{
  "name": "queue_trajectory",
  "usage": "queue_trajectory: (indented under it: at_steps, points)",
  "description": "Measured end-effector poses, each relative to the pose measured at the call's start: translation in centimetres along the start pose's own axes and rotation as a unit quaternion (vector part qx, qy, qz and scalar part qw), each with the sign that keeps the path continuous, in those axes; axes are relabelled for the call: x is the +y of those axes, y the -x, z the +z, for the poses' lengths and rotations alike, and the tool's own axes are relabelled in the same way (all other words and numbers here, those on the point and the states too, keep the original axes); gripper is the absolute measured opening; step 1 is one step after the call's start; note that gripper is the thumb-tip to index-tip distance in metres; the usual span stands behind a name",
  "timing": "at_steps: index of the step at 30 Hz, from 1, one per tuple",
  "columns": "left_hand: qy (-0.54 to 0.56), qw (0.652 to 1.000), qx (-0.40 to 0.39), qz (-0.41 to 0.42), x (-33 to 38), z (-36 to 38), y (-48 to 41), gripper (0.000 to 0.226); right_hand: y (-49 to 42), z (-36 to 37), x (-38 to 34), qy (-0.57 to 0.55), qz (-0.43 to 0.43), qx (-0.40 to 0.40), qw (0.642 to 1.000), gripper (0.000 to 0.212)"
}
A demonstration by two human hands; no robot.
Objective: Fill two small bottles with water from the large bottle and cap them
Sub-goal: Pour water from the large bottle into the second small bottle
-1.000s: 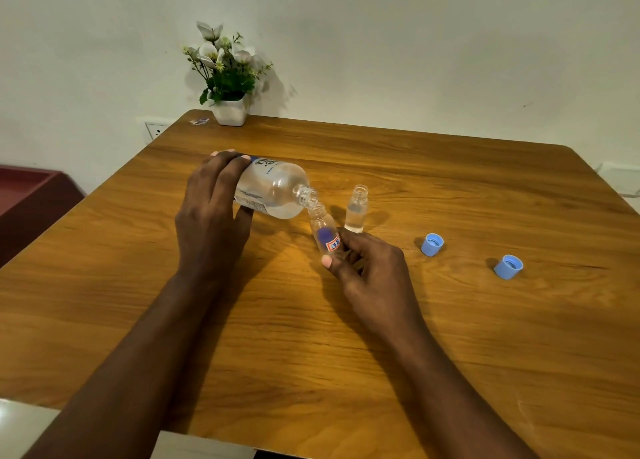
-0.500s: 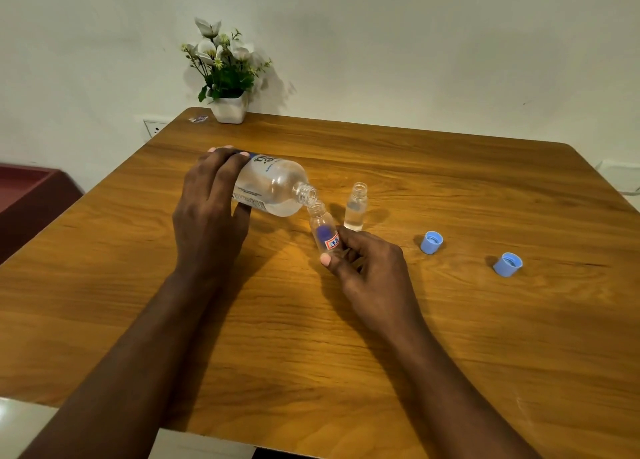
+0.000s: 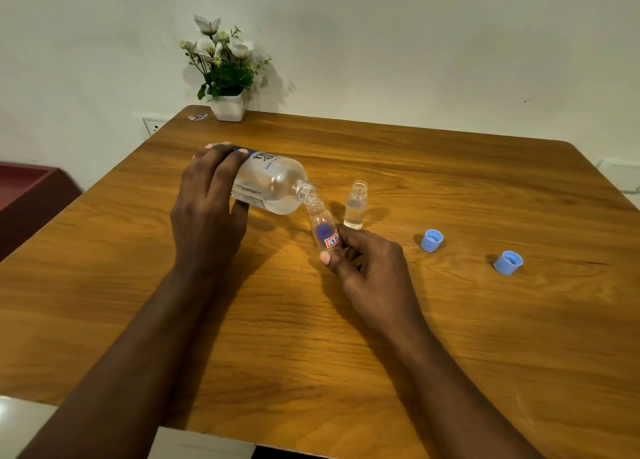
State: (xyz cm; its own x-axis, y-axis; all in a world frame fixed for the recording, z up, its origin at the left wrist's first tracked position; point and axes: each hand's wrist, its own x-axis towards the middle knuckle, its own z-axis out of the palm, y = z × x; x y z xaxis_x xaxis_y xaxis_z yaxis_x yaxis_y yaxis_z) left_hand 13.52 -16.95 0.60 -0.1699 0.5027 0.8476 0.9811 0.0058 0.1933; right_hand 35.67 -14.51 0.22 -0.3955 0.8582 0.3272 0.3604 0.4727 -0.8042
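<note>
While the left hand [image 3: 207,209] wraps its fingers around the rear of the large clear plastic bottle [image 3: 272,186], that bottle lies tipped almost level above the middle of the brown wooden desk [image 3: 450,337], its open neck meeting the mouth of a small clear bottle with a blue-and-red label [image 3: 323,228]. Thumb and fingers of the right hand [image 3: 367,268] are pinched on the lower part of this labelled bottle, which leans with its mouth toward the large one. Just beside it, toward the far edge, a second small clear bottle [image 3: 356,204] stands upright and uncapped, with some clear liquid in it. Two light blue plastic caps [image 3: 432,240] [image 3: 507,262] lie open side up toward the right edge, apart from each other and from the bottles. A white pot of white flowers [image 3: 227,77] stands at the far left corner.
</note>
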Motion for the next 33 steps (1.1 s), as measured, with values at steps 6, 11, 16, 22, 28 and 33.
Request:
queue_trajectory:
  at_steps: [6, 11, 16, 22, 28, 33]
  points:
    - [-0.006, 1.000, -0.001, -0.001, -0.13, 0.01, -0.01, 0.051, -0.02, -0.04, 0.01, 0.001, 0.002, -0.002, 1.000, 0.032]
    - [-0.007, 1.000, 0.002, 0.006, -0.27, 0.11, 0.06, 0.052, -0.05, 0.01, 0.10, 0.004, 0.003, -0.003, 1.000, 0.032]
    - [-0.009, 1.000, 0.003, 0.006, -0.32, 0.03, 0.02, 0.053, 0.01, -0.01, 0.03, 0.003, 0.004, -0.003, 1.000, 0.032]
    - [-0.011, 1.000, 0.000, 0.004, -0.24, -0.06, 0.11, 0.054, 0.03, 0.03, 0.00, -0.001, 0.003, -0.002, 1.000, 0.034]
    - [-0.007, 1.000, 0.003, 0.009, -0.20, -0.10, 0.05, 0.053, -0.05, 0.11, 0.09, -0.003, 0.001, -0.002, 1.000, 0.033]
    - [-0.009, 1.000, 0.005, 0.013, -0.27, -0.04, 0.05, 0.053, -0.09, 0.12, 0.17, -0.004, 0.000, -0.001, 1.000, 0.032]
